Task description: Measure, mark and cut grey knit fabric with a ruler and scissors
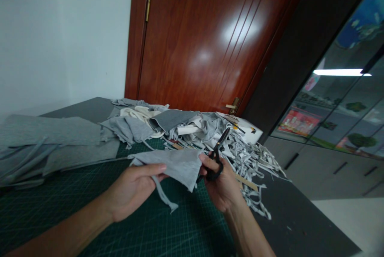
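My left hand (132, 187) grips a piece of grey fabric (177, 165) by its near edge, holding it just above the green cutting mat (90, 213). A thin grey strip (163, 197) hangs down from the piece. My right hand (223, 187) holds black scissors (217, 157) by the handles, with the blades pointing up and away at the fabric's right edge. Both hands are close together over the mat.
A heap of grey and white fabric pieces (150, 123) lies behind the hands. Cut strips (255, 165) pile up to the right on the dark table (300, 225). Folded grey cloth (45, 141) lies at left. A red-brown door (210, 37) stands behind the table.
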A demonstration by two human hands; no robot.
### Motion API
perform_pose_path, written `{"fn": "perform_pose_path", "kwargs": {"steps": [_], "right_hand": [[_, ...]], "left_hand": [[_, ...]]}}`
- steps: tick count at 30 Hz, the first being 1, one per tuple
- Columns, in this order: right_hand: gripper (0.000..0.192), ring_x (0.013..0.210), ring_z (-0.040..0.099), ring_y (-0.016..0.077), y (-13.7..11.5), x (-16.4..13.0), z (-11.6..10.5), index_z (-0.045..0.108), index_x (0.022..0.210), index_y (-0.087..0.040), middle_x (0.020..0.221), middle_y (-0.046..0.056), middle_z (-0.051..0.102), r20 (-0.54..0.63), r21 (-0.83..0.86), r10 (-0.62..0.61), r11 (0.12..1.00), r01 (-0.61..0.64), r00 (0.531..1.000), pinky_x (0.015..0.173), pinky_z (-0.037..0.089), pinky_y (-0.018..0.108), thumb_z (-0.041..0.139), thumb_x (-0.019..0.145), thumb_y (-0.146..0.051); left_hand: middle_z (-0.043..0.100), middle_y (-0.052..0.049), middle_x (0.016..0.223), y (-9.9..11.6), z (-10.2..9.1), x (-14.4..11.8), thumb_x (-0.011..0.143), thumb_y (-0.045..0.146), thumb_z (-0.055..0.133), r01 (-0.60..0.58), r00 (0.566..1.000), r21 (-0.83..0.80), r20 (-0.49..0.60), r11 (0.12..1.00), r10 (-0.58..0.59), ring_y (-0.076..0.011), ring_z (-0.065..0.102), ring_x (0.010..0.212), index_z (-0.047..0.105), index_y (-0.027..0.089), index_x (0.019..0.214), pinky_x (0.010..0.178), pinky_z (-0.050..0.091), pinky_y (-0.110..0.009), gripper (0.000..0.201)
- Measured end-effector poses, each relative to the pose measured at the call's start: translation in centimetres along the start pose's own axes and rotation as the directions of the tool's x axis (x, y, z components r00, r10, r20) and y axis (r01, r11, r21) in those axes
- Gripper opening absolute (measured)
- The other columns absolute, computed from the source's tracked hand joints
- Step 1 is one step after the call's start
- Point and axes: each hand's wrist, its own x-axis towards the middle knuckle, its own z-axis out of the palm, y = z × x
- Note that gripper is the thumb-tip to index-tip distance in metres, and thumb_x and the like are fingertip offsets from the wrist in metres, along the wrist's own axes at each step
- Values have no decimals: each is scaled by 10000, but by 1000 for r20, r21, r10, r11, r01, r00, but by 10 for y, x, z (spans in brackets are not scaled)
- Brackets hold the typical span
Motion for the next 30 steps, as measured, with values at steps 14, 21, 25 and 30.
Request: {"fn": "perform_pose_path", "kwargs": {"steps": [14, 21, 25, 30], "right_hand": [[634, 484, 480, 57, 0, 5, -1, 573, 879, -188, 589, -100, 573, 87, -171, 64, 984, -48, 994, 428, 328, 142, 1084, 519, -296], [696, 436, 469, 43, 7, 9, 0, 543, 885, -203, 598, -123, 562, 99, -288, 9, 957, 20, 995, 401, 354, 138, 1083, 536, -469], [649, 404, 479, 61, 10, 10, -3, 549, 891, -206, 519, -97, 588, 128, -365, -35, 928, 80, 991, 375, 350, 132, 992, 679, -629], [645, 384, 556, 95, 11, -1, -12, 579, 972, -201, 566, -50, 667, 151, -424, -66, 897, 125, 986, 339, 404, 140, 862, 788, -751]], "left_hand": [[865, -99, 1089, 3, 6, 4, 760, 224, 928, -22, 999, 21, -31, 1000, 22, -371, 719, 1259, 858, 144, 996, 1109, 541, -434, 258], [865, -98, 1120, -5, 20, -5, 676, 93, 853, 5, 999, -9, 38, 1000, -5, -404, 722, 1266, 791, 162, 1296, 1132, 527, -476, 627], [848, -117, 1189, -7, 28, -8, 633, 38, 781, 4, 998, -30, 67, 1000, -2, -427, 712, 1287, 779, 162, 1311, 1129, 535, -480, 689], [849, -116, 1180, -4, 36, -10, 657, 43, 790, -76, 997, -34, 19, 997, 77, -435, 720, 1277, 784, 171, 1281, 1113, 563, -493, 636]]}}
